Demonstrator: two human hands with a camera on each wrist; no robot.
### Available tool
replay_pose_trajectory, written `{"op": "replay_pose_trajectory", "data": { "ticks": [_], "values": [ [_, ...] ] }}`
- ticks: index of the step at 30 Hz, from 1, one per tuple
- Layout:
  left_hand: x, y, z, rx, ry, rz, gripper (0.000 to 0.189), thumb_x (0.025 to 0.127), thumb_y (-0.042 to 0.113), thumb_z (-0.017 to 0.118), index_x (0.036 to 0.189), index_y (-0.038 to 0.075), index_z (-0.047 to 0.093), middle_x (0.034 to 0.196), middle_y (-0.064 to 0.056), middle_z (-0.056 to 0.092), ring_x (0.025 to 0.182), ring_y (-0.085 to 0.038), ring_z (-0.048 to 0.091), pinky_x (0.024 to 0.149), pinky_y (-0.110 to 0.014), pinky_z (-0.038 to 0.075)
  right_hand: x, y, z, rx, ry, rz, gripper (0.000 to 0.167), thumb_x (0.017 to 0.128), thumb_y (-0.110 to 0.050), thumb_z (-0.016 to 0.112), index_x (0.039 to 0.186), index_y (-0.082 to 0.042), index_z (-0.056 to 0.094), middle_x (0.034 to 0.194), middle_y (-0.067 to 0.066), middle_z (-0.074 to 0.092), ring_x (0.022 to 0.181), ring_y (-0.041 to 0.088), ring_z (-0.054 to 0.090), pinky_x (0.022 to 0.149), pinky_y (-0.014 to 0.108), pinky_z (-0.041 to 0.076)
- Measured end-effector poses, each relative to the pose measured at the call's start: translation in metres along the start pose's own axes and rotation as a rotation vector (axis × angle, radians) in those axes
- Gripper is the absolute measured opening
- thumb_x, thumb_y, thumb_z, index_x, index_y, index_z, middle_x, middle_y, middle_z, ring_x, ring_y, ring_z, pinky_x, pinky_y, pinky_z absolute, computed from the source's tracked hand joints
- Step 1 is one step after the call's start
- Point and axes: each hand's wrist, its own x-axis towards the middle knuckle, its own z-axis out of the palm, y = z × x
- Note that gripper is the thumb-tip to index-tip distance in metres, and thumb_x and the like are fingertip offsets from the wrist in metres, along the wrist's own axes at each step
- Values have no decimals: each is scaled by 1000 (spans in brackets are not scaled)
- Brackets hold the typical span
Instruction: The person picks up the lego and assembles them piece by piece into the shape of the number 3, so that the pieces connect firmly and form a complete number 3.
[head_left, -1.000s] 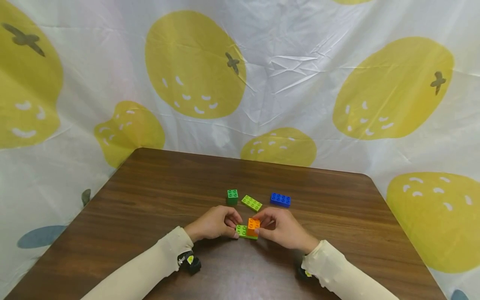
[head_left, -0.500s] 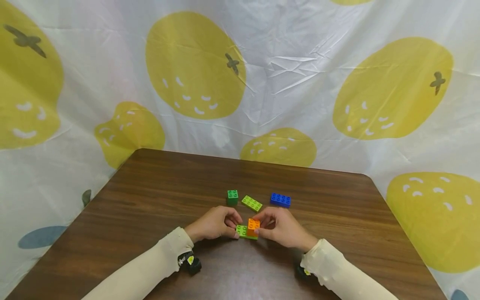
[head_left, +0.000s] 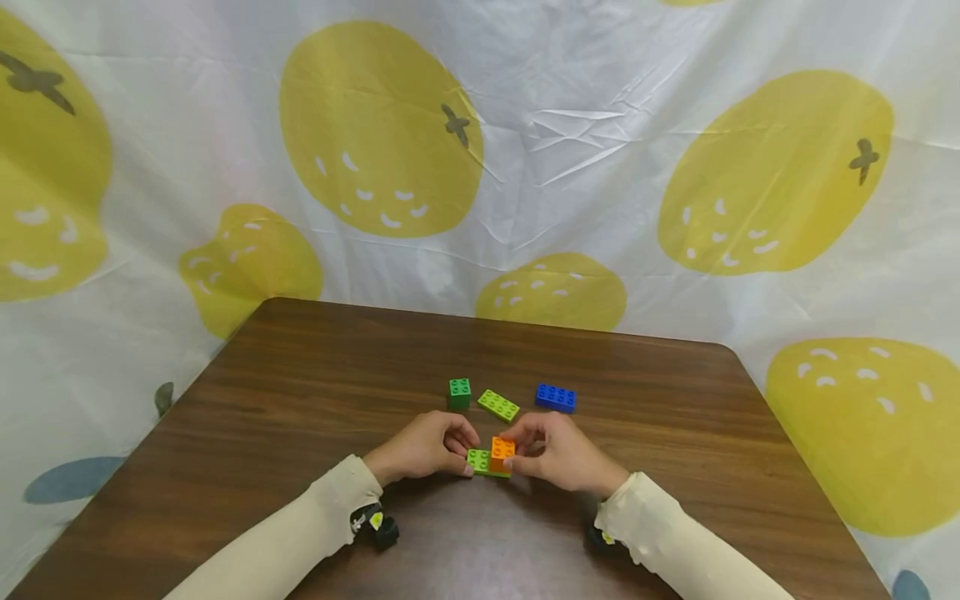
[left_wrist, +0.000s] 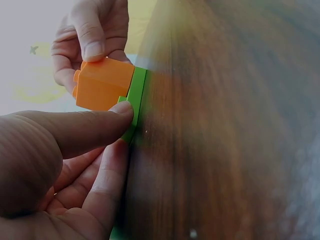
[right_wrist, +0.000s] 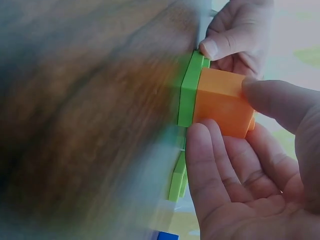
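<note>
Orange cube-like plastic brick [head_left: 501, 452] rests on a flat lime-green plastic plate [head_left: 478, 459], at its end nearer the brown table [head_left: 337, 367]'s right edge. Right hand [head_left: 564, 452] pinches the brick, left hand [head_left: 420, 447] the plate. Probably light and stiff, the brick grips best by opposite walls.

Left wrist device [head_left: 386, 533]: white marking [head_left: 358, 522] beside a yellow emblem [head_left: 377, 521], both too small to read from the head camera
Right wrist device [head_left: 597, 539]: small yellow patch [head_left: 608, 538] showing below the cuff [head_left: 628, 507], its detail too blurred to decipher
Orange brick [head_left: 502, 454]: studs in view, their tops too small to show readable lettering
Legible words or numbers: none across the three views
</note>
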Motion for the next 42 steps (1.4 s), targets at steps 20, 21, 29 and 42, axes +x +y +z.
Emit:
{"op": "replay_pose_trajectory", "data": {
  "ticks": [20,21,29,42],
  "values": [
    [1,-7,1,11,5,-2,32,80,9,92,107,10,74,101,-1,75,90,-12,70,83,-28,61,1,12,1,-33,-1,-13,32,89,-25,87,117,-13,77,102,1,78,91,12,72,82,26,60],
    [1,-7,1,10,7,-2,32,80,9,92,107,10,74,101,-1,74,90,-13,70,83,-28,61,1,11,0,-29,-5,-12,32,89,-25,87,117,-14,77,103,1,78,92,13,72,82,26,60],
    [3,-6,-1,-18,1,5,32,79,8,92,107,9,74,100,-1,75,90,-12,70,82,-27,61,0,10,-4,-24,-7,-26,31,91,-26,84,119,-13,77,105,2,79,94,14,73,84,26,60],
    [0,-7,-1,-41,3,-8,35,79,9,93,108,8,74,101,-1,75,91,-13,70,83,-27,60,0,4,-9,-20,25,-17,25,95,-24,80,115,-10,77,108,4,80,96,15,74,84,27,61]
  ]
}}
